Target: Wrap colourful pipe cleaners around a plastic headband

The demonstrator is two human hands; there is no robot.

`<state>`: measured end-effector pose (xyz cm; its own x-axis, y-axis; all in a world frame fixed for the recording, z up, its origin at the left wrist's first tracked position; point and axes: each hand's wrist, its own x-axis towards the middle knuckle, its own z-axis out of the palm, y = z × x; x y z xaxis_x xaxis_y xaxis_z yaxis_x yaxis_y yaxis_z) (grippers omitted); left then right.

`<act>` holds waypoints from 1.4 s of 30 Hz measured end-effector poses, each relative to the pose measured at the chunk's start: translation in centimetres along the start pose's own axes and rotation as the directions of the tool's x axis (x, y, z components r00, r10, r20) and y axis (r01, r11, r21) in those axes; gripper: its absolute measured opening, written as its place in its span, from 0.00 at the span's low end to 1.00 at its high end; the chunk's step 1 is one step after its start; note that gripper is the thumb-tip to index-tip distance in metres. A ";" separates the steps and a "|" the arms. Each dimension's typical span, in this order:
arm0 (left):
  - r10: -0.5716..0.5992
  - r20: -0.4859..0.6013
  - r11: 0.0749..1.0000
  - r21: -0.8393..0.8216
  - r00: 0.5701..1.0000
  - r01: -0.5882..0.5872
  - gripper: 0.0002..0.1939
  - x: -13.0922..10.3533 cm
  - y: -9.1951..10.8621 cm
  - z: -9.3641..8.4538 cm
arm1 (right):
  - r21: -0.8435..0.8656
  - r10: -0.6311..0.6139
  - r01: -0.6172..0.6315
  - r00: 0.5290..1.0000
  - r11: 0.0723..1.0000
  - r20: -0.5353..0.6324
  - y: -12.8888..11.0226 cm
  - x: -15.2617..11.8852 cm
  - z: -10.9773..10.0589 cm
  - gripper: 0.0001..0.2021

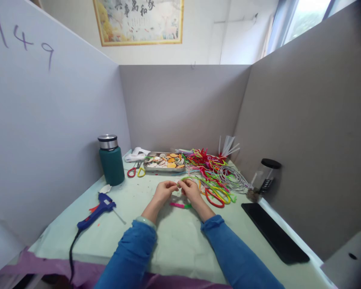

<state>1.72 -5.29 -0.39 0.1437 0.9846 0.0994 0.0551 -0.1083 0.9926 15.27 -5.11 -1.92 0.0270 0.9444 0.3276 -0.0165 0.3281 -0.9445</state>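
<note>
- A thin pale pipe cleaner (178,184) is held between the two hands above the middle of the table (174,241); its short visible stretch runs roughly left to right.
- The left hand (165,190) has its fingers (172,184) pinched closed on the left end.
- The right hand (190,189) has its fingers (183,184) pinched closed on the right end, the two hands almost touching.
- A pink-and-green piece (180,205) lies flat on the table just below the hands, long axis left to right.
- A heap of coloured pipe cleaners (212,172) lies just right of the hands.
- A metal tray (164,161) sits behind, scissors (136,171) beside it.
- A blue glue gun (98,209) lies well to the left.
</note>
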 end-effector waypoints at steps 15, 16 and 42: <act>-0.025 -0.012 1.000 0.002 1.000 0.025 0.09 0.0 0.0 0.1 | -0.121 -0.072 0.077 0.996 0.990 0.049 0.0 -0.2 0.0 0.13; -0.058 -0.008 0.998 -0.016 0.998 0.058 0.09 -0.2 0.1 0.1 | -0.155 -0.117 0.122 0.992 0.980 0.045 -0.1 -0.3 0.1 0.12; 0.047 0.108 0.992 0.113 0.993 -0.060 0.13 0.1 -0.5 0.0 | -0.061 -0.112 0.113 0.994 0.992 0.014 -0.2 0.0 -0.2 0.13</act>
<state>1.67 -5.11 -0.90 0.2517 0.9579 0.1382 0.1574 -0.1815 0.9707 15.51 -5.20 -1.77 0.0143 0.9018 0.4319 0.0477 0.4308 -0.9012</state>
